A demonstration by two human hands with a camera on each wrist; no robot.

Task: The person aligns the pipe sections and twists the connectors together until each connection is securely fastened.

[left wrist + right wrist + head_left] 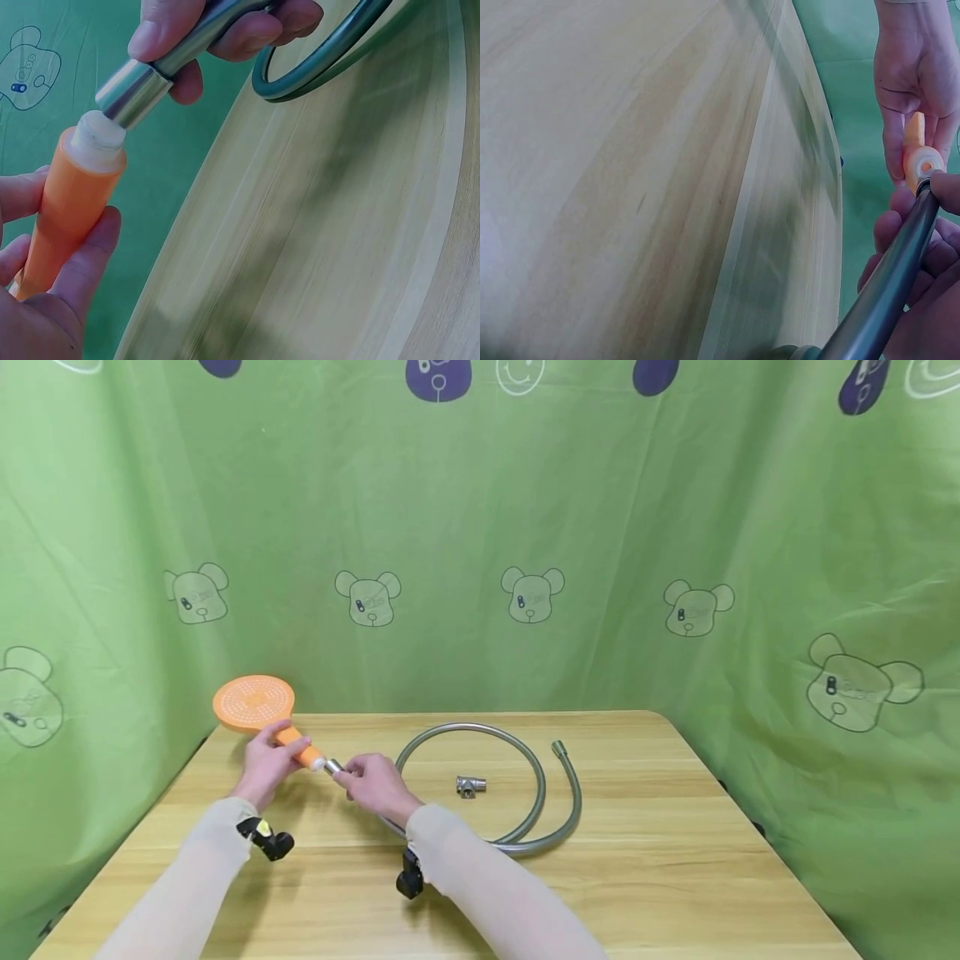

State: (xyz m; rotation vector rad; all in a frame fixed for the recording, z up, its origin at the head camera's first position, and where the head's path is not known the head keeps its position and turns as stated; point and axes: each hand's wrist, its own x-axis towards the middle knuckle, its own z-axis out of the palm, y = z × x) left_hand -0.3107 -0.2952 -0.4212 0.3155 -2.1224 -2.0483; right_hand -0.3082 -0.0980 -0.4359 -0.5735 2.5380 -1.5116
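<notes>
An orange shower head [253,700] with a round, dotted face is held by its handle in my left hand [268,763]. The handle's end carries a white threaded neck [97,136]. My right hand [377,787] pinches a grey metal shower hose [206,36] just behind its silver end nut [133,93]. In the left wrist view the nut sits tilted right at the white neck, at an angle to the handle; whether any thread is engaged I cannot tell. The right wrist view has the hose running from my fingers toward the camera.
The rest of the hose lies in a large loop on the wooden table [675,860], its other end fitting [558,747] pointing away at the right. Inside the loop lies a small metal tee valve [469,787]. A green curtain [450,643] hangs behind the table.
</notes>
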